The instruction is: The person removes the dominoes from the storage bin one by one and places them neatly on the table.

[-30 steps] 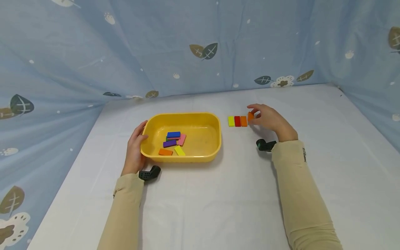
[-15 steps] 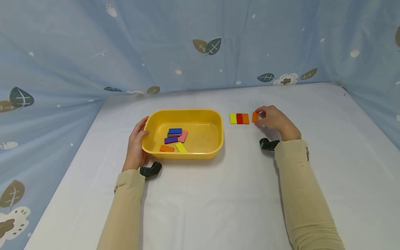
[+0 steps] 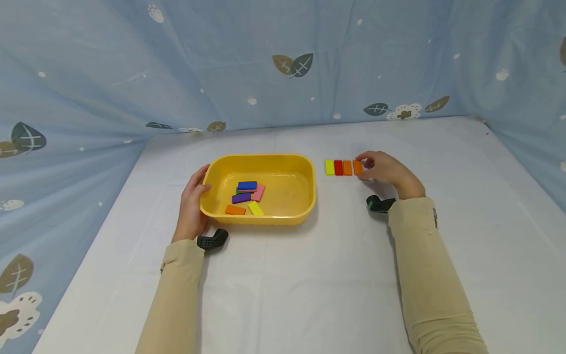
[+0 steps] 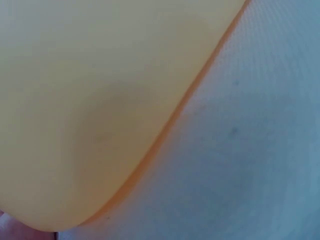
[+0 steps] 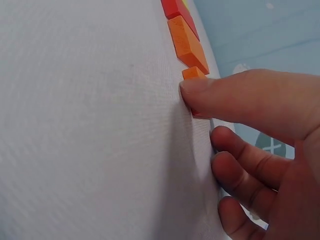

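My right hand (image 3: 385, 171) pinches an orange rectangular block (image 3: 357, 167) between thumb and fingers, down at the white cloth. Just left of it stands a short row: another orange block (image 3: 347, 167), a red block (image 3: 338, 167) and a yellow block (image 3: 329, 167). In the right wrist view, the thumb covers most of the pinched block (image 5: 194, 73), with a narrow gap between it and the neighbouring orange block (image 5: 188, 46). My left hand (image 3: 191, 209) grips the left end of a yellow plastic basin (image 3: 292, 194), thumb over the rim. The basin's outer wall (image 4: 110, 100) fills much of the left wrist view.
Several loose blocks lie in the basin's left half, among them a blue block (image 3: 247, 185), a purple block (image 3: 241, 197), a pink block (image 3: 260, 193) and an orange block (image 3: 235, 210). A blue patterned curtain (image 3: 247, 73) hangs behind the white-covered table (image 3: 300, 275).
The orange block in my right hand first sat tilted, then lay apart from the row; now it has slid left, closer to the other orange block. My left hand keeps its grip on the basin.
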A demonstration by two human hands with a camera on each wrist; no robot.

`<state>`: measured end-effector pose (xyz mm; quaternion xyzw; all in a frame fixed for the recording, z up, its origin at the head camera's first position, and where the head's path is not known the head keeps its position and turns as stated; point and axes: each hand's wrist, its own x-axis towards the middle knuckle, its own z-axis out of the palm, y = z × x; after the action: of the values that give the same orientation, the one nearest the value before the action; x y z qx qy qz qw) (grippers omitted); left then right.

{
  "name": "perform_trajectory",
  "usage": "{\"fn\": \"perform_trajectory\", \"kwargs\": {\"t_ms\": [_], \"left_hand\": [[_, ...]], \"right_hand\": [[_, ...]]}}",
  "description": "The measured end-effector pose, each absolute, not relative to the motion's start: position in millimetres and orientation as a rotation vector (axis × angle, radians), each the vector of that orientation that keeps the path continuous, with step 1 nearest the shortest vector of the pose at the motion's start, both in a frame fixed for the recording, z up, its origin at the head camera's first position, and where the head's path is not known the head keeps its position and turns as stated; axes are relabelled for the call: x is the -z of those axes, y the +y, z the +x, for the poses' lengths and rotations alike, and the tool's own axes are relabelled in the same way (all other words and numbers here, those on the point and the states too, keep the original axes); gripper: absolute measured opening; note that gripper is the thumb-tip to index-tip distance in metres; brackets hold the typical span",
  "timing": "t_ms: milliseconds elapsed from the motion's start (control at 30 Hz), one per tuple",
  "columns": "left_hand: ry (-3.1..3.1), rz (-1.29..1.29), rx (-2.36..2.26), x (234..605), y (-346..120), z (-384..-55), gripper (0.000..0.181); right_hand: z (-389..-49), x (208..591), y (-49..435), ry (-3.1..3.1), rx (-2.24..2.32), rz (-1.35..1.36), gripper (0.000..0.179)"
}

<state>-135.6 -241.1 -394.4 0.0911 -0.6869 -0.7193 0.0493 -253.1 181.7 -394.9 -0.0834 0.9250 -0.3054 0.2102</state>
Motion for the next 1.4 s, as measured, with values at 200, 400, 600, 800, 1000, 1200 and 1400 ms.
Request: {"fn": "perform_trajectory", "kwargs": {"t_ms": [200,400,600,800,1000,1200,1400], "left_hand": [[-2.091,0.274,2.198,394,-241,-135,0.047],[-2.096,0.279,2.190,396,-241,-136,0.047],[-2.093,0.281,2.186,397,-242,-135,0.046],[-2.095,0.286,2.190,395,-242,-135,0.046],[-2.084,0.254,2.209,393,-241,-135,0.048],[-2.081,0.260,2.206,393,-241,-135,0.048],[-2.092,0.268,2.197,392,-240,-135,0.048]], "right_hand": [[-254,396,183,2.581,0.862,-0.237,0.049],[-253,396,184,2.573,0.889,-0.249,0.049],[-253,396,183,2.569,0.886,-0.265,0.052],[-254,391,183,2.586,0.871,-0.233,0.059],[-253,383,173,2.691,0.959,-0.212,0.051],[-253,377,153,2.760,1.066,-0.275,0.044],[-247,368,127,2.797,1.126,-0.429,0.039]]}}
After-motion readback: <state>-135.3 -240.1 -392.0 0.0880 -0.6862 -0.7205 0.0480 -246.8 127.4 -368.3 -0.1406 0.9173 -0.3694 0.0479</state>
